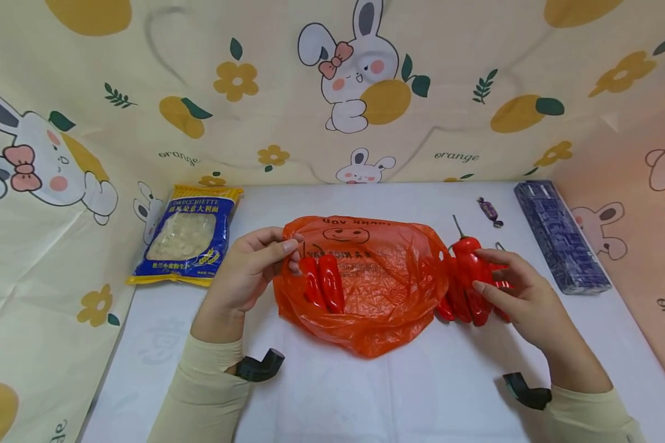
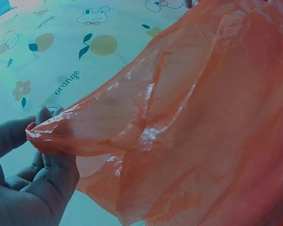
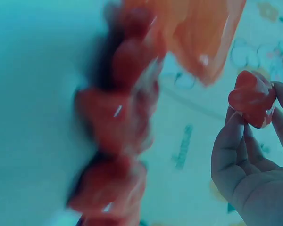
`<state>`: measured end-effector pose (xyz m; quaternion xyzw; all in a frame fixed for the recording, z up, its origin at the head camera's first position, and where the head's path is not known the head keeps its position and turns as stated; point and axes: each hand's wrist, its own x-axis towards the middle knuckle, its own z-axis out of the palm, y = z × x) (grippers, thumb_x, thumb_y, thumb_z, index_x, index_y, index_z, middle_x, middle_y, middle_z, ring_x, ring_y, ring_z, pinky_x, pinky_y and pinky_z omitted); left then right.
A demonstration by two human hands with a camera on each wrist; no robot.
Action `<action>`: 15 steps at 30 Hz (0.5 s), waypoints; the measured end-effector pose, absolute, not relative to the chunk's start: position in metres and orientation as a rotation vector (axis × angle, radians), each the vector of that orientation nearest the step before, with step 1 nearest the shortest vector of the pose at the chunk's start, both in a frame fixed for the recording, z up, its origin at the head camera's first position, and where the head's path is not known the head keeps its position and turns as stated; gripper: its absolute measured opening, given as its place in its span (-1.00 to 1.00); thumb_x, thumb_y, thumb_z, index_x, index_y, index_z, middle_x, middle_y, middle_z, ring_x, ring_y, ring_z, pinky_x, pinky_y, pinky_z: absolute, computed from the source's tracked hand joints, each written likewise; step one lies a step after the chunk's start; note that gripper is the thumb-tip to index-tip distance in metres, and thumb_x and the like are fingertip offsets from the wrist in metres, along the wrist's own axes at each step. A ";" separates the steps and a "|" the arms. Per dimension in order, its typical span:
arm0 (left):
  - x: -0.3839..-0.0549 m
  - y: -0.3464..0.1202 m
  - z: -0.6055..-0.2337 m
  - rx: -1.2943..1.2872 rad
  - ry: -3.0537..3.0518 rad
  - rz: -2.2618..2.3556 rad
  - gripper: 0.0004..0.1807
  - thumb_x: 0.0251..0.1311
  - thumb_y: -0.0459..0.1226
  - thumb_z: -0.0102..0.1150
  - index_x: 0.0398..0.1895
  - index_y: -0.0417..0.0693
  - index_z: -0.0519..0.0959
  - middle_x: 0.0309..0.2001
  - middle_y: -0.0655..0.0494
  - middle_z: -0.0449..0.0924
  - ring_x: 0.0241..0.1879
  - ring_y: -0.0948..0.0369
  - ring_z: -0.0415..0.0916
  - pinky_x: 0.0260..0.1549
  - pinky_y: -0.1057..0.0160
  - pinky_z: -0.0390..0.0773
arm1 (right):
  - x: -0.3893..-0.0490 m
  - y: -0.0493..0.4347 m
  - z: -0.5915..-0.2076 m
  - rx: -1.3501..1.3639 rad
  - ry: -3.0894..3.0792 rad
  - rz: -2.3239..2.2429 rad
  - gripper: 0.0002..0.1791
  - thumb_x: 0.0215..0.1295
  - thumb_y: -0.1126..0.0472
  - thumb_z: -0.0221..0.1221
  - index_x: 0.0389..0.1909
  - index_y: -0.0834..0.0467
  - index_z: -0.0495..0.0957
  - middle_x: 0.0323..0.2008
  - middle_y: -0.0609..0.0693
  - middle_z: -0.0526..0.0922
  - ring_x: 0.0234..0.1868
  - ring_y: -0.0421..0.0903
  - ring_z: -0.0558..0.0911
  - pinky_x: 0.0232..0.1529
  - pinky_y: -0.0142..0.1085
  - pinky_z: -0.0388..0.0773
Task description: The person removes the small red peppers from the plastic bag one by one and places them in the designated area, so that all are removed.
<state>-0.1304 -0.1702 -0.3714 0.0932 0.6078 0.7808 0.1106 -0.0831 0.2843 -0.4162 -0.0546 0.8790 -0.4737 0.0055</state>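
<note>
My left hand (image 1: 249, 264) pinches the left edge of a thin red plastic bag (image 1: 390, 295), and its rim is drawn up between the fingertips in the left wrist view. Two glossy red peppers (image 1: 331, 284) lie side by side at the left part of the bag. Right of the bag, my right hand (image 1: 523, 295) grips a red pepper (image 1: 468, 261) between thumb and fingers, its thin stem pointing up. Below and behind that pepper is a group of more red peppers (image 1: 459, 301), which appears blurred in the right wrist view.
A blue and yellow pasta packet (image 1: 185, 237) lies at the back left. Behind the right hand are a small purple wrapped candy (image 1: 490, 211) and a long dark-blue box (image 1: 562, 237). A printed cloth (image 1: 288, 111) walls the white table (image 1: 338, 394) at back and sides.
</note>
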 end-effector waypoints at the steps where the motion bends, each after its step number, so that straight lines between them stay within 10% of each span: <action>1: -0.130 -0.170 -0.371 0.274 1.788 2.294 -0.83 0.58 -0.43 0.13 -0.12 -0.15 0.72 -0.29 -0.05 0.67 -0.31 0.11 0.66 -0.17 0.21 0.75 | -0.083 0.291 -0.418 -0.118 2.748 -1.486 -0.34 0.58 0.25 0.30 0.62 0.02 0.37 0.30 0.22 0.51 0.05 -0.25 0.58 -0.29 -0.30 0.75; 9: -0.130 -0.169 -0.371 0.258 1.795 2.284 -0.87 0.58 -0.42 0.15 -0.09 -0.24 0.70 -0.27 -0.06 0.68 -0.29 0.10 0.66 -0.15 0.20 0.76 | -0.084 0.335 -0.431 0.189 2.807 -1.444 -0.27 0.61 0.20 0.27 0.69 0.03 0.23 0.41 0.32 0.35 0.05 -0.28 0.49 -0.30 -0.39 0.72; 15: -0.130 -0.169 -0.371 0.253 1.786 2.288 -0.87 0.58 -0.42 0.15 -0.06 -0.31 0.68 -0.27 -0.06 0.67 -0.29 0.09 0.66 -0.14 0.20 0.76 | -0.091 0.358 -0.435 0.394 2.826 -1.281 -0.19 0.62 0.18 0.25 0.73 0.13 0.09 0.50 0.51 0.23 0.27 0.44 0.42 -0.43 -0.33 0.73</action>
